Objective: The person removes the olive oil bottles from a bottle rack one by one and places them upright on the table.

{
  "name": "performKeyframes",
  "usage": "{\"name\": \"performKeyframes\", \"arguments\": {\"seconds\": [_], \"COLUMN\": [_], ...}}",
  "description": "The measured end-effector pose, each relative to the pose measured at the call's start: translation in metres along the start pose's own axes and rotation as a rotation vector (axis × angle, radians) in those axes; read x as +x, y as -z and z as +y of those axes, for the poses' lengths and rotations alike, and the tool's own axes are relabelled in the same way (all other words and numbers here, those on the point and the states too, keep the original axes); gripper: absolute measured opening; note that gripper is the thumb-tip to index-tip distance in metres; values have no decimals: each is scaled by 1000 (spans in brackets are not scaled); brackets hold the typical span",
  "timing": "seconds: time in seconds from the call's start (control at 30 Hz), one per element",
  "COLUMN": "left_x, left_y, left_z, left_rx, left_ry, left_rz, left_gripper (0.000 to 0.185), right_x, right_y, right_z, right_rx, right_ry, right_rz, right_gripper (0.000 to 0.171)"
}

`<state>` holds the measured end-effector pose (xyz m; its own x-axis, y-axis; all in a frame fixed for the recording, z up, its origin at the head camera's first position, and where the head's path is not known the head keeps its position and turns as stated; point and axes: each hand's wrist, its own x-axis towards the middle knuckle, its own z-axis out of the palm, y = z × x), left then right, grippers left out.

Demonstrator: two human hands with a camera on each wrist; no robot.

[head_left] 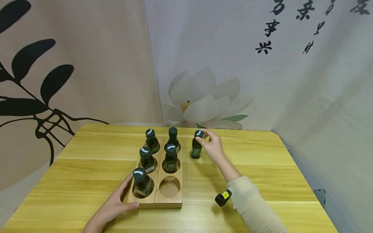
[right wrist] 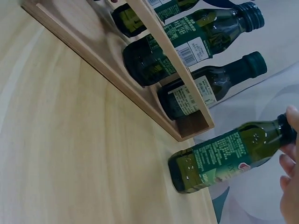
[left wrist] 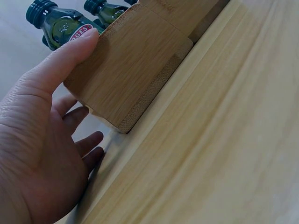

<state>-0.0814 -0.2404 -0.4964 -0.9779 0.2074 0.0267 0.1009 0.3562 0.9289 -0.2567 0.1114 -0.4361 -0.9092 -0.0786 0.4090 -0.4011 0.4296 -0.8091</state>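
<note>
A wooden rack point(head_left: 157, 200) with round holes lies in the middle of the table, with several small green bottles standing in it. One hole point(head_left: 169, 187) at the near right is bare. My left hand point(head_left: 115, 204) holds the rack's near left corner point(left wrist: 126, 70), thumb on its front face, fingers along its side beside the nearest bottle point(head_left: 141, 183). A lone green bottle point(head_left: 197, 145) stands on the table just right of the rack. My right hand point(head_left: 211, 144) pinches its dark cap point(head_left: 199, 134); the right wrist view shows that bottle point(right wrist: 224, 156) upright on the wood.
The yellow wooden table point(head_left: 262, 168) has a rounded far right corner and a wall hanging close behind it. A small black device point(head_left: 222, 197) is strapped at my right wrist.
</note>
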Motion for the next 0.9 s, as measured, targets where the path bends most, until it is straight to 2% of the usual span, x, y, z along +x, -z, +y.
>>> {"name": "performKeyframes", "arguments": {"seconds": [0.2,0.47,0.73,0.9], "left_x": [0,0,0,0], "left_y": [0,1,1,1], "left_z": [1,1,1,0], "left_rx": [8,14,3,0], "left_ry": [6,9,9,6], "left_rz": [1,-4,-9,-3], "left_gripper": [102,103,102,102], "right_x": [1,1,-9,-17], "right_y": [7,11,1,-12], "right_z": [-7,-28,-52,-58], "right_rx": [-40,1,61,68], "right_ry": [43,151,256,272], "right_rz": [9,35,-23,-98], "right_gripper": [43,45,42,43]}}
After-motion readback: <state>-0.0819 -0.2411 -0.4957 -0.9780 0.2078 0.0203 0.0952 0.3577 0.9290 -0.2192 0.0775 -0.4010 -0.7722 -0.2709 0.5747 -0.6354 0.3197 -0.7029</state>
